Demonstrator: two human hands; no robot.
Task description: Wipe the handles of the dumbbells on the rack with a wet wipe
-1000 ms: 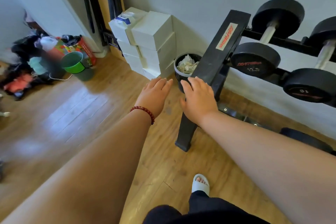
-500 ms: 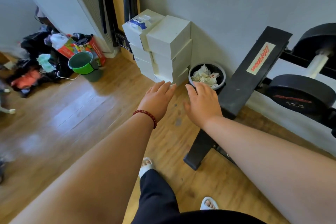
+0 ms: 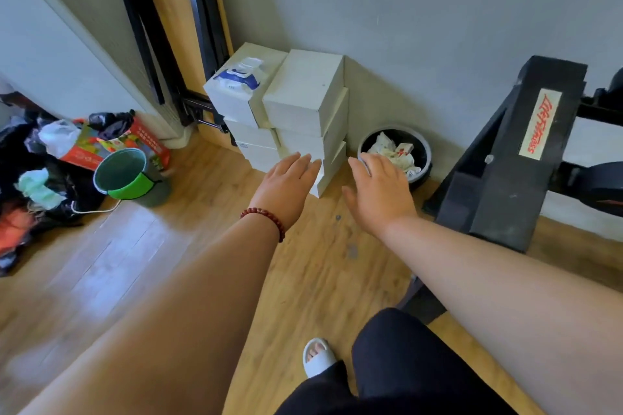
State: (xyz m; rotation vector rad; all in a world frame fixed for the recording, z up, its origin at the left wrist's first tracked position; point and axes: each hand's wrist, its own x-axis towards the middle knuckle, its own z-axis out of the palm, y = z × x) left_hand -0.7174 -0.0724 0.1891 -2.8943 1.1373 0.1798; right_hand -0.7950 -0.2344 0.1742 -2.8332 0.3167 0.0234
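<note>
The left hand and right hand stretch out empty, fingers straight and spread, just before the stack of boxes, likely to fetch a wipe from the wet wipe pack atop that stack. Right of the stack stand a bin and the rack; the dumbbell handles are out of view.

Both hands outstretched, fingers straight.

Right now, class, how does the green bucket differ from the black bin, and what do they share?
The green bucket looks empty; the black bin holds crumpled white waste. The bucket stands left of the stacked white boxes, by a clutter pile; the bin stands right of them, near the rack. Both are round, open-topped, on the floor.
</note>
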